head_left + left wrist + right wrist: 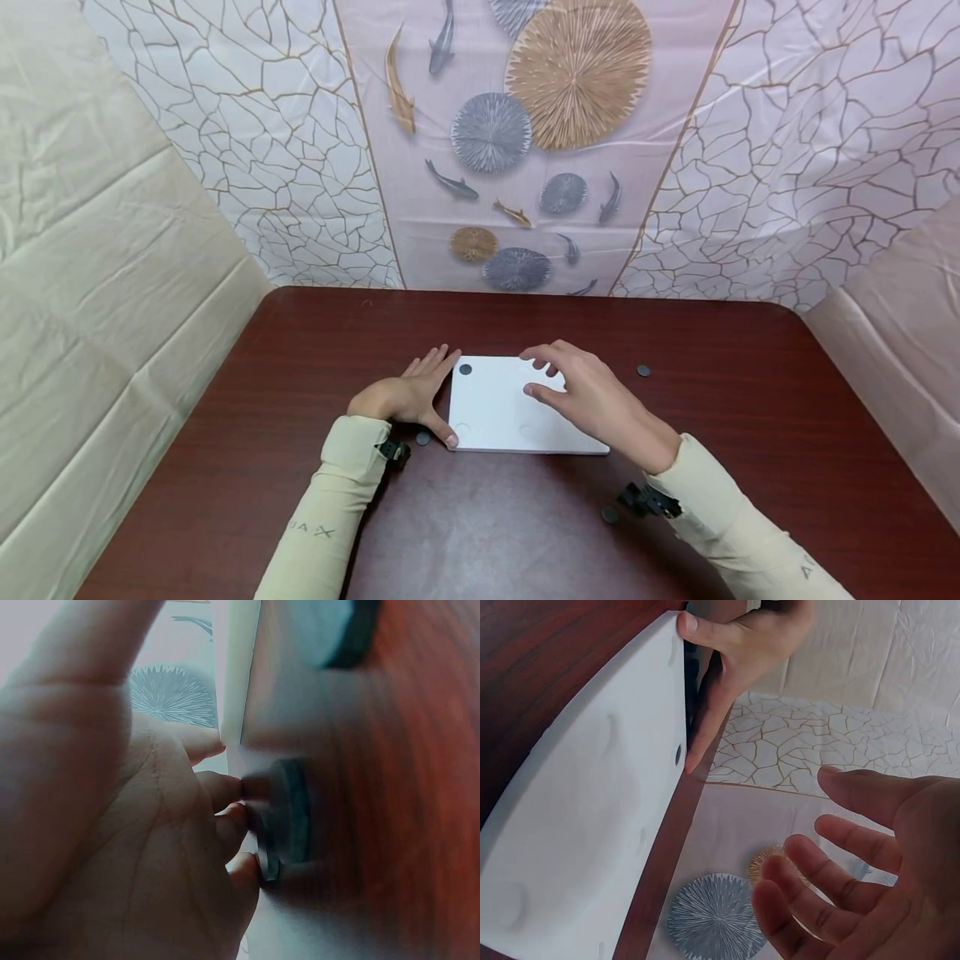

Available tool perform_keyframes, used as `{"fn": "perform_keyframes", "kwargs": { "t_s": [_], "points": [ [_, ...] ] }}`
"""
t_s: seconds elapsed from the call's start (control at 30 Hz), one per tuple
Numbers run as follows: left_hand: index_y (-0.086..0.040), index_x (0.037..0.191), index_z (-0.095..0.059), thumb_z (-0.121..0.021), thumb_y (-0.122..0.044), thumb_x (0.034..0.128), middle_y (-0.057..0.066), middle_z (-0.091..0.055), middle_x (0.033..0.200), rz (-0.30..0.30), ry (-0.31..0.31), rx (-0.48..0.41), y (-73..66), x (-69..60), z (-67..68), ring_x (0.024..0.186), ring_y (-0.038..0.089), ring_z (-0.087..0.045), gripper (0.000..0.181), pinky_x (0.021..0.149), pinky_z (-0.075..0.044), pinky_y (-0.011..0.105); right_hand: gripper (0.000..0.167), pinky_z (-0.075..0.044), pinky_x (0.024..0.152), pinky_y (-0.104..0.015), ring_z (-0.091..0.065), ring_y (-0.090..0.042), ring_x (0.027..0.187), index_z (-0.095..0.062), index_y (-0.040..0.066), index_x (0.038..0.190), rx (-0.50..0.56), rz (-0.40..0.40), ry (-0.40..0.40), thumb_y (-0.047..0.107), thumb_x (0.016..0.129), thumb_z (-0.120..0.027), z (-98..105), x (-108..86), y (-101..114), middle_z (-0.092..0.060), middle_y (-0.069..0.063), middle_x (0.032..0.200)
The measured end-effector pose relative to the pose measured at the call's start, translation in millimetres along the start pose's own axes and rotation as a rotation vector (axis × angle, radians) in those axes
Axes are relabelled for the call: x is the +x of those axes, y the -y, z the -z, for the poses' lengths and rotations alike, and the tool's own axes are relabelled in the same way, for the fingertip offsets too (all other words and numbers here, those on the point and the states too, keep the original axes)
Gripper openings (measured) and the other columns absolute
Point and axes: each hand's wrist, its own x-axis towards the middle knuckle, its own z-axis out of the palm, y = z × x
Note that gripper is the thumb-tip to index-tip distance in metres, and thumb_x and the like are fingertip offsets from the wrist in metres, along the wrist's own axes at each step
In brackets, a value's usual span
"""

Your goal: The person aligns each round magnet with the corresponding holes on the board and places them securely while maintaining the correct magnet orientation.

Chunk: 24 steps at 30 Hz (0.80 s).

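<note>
A white rectangular board (491,408) with shallow round recesses lies on the table. One dark disc (466,369) sits at its far-left corner, in a spot like the other recesses. My left hand (408,396) is spread along the board's left edge, thumb on the near-left corner and index fingertip by the far-left one. Above the right part of the board hovers my right hand (596,396), fingers loosely bent and nothing between them. In the right wrist view, the right hand (870,877) is apart from the board (592,795). The left wrist view shows dark discs (291,810) beside the left palm.
Loose dark discs lie about the board: one disc (423,437) beside the left thumb, another disc (643,371) to the far right, and a third disc (609,515) near the right wrist. The dark red table (480,533) ends at a patterned cloth (517,167) behind.
</note>
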Motion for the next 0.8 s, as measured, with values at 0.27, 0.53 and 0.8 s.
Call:
{"fn": "perform_keyframes", "kwargs": {
  "t_s": [0.27, 0.53, 0.8],
  "points": [
    [-0.015, 0.171, 0.007, -0.097, -0.049, 0.0713, 0.011, 0.014, 0.176, 0.014, 0.004, 0.013, 4.1, 4.6, -3.5, 0.163, 0.025, 0.014, 0.148, 0.132, 0.000, 0.044, 0.039, -0.057, 0.081, -0.039, -0.068, -0.026, 0.102, -0.071, 0.010, 0.130, -0.007, 0.015, -0.013, 0.014, 0.093, -0.082, 4, -18.7, 0, -0.070, -0.003, 0.116],
    [-0.011, 0.171, 0.004, -0.098, -0.050, 0.0703, 0.016, 0.012, 0.176, -0.012, -0.001, -0.028, 3.5, 0.5, -1.4, 0.163, 0.029, 0.012, 0.148, 0.132, 0.000, 0.048, 0.036, -0.055, 0.075, -0.034, -0.067, -0.021, 0.099, -0.072, 0.014, 0.129, -0.014, 0.007, -0.026, 0.015, 0.094, -0.081, 11, -41.5, -1, -0.069, 0.001, 0.115],
    [-0.011, 0.171, 0.004, -0.097, -0.050, 0.0713, 0.016, 0.013, 0.176, -0.010, 0.003, -0.019, 1.7, 0.0, -1.1, 0.163, 0.029, 0.013, 0.147, 0.132, 0.000, 0.047, 0.034, -0.054, 0.071, -0.029, -0.065, -0.018, 0.095, -0.074, 0.016, 0.124, -0.007, 0.026, -0.063, 0.014, 0.092, -0.084, 11, -62.7, -8, -0.068, 0.005, 0.109]
  ]
}}
